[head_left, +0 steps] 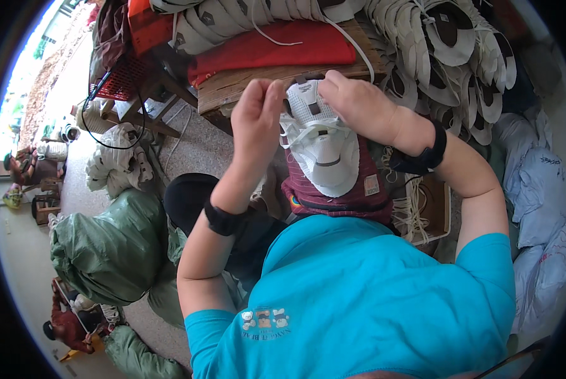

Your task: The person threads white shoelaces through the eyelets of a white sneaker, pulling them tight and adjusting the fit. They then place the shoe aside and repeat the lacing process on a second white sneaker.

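While the white shoe (335,169) lies over maroon cloth (378,169) by the near edge of the bench (223,92), I judge its lacing partly done: lace (318,131) crosses low, leaving the upper tongue (303,95) uncrossed. My left grip (256,117) and right grip (360,106) are curled closed; on what, I cannot tell.

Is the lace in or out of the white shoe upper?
In, at least partly: the lace crosses the white shoe upper in strands. How far up it is threaded, I cannot tell.
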Demonstrator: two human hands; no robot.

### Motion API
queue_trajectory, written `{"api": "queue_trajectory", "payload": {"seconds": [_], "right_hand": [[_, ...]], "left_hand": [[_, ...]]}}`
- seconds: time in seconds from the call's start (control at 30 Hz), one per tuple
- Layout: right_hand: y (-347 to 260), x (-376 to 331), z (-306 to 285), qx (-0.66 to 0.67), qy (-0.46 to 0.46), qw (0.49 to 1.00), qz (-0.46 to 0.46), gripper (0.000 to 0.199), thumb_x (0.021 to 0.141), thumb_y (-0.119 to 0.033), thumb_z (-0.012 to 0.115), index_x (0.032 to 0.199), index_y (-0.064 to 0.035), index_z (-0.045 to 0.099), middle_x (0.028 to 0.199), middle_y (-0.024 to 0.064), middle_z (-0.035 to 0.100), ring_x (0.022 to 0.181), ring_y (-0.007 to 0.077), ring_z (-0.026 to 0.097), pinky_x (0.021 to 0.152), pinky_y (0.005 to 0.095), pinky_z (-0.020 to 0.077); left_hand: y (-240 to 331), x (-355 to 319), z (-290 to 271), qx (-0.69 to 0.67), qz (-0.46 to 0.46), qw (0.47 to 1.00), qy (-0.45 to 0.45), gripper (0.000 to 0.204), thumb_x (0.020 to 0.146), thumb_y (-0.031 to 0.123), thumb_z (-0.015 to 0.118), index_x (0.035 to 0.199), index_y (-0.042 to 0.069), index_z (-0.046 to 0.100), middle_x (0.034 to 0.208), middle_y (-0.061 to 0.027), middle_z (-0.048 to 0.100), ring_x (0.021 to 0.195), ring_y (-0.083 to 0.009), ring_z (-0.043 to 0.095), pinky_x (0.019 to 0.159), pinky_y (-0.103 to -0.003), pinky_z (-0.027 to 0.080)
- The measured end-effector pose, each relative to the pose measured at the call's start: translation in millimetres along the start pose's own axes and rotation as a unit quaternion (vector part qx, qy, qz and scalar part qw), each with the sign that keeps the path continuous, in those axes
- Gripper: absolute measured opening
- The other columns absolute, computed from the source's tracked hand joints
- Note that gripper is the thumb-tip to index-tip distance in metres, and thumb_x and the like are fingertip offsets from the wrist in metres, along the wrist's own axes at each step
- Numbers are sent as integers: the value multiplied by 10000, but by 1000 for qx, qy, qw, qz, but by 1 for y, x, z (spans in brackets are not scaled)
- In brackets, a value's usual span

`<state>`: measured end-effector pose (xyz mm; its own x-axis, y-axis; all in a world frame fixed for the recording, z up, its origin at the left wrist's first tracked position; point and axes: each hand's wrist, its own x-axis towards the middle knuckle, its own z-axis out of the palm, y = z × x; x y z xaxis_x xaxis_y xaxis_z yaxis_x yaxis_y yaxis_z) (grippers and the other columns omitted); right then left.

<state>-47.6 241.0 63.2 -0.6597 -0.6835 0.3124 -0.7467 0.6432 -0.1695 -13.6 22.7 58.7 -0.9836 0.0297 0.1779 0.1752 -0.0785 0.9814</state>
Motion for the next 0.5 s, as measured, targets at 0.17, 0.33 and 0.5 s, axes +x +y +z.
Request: {"api": "queue_trajectory", "payload": {"seconds": [0.17, 0.33, 0.5], "right_hand": [[-12, -2, 4, -49, 12, 999, -6, 172, 791, -6, 587, 958, -4, 544, 923, 150, 527, 840, 330, 632, 711, 401, 548], [-18, -1, 3, -16, 15, 1000, -3, 125, 828, -34, 587, 944, -3, 554, 932, 158, 540, 837, 353, 624, 730, 417, 541], [-9, 1, 8, 106, -29, 991, 83, 131, 885, -78, 589, 994, -13, 556, 929, 175, 610, 858, 377, 635, 751, 448, 530]], "left_hand": [[-33, -22, 5, 321, 104, 941, 11, 118, 918, 93, 667, 1009, 28, 629, 861, -86, 555, 728, -195, 600, 652, -313, 490], [-37, -26, 15, 314, 96, 945, 7, 172, 858, 71, 703, 1011, 26, 639, 938, -144, 531, 815, -306, 643, 708, -383, 535], [-40, -25, 15, 317, 94, 944, 3, 205, 835, 81, 727, 1015, 28, 644, 947, -146, 535, 827, -316, 641, 723, -400, 535]]}}
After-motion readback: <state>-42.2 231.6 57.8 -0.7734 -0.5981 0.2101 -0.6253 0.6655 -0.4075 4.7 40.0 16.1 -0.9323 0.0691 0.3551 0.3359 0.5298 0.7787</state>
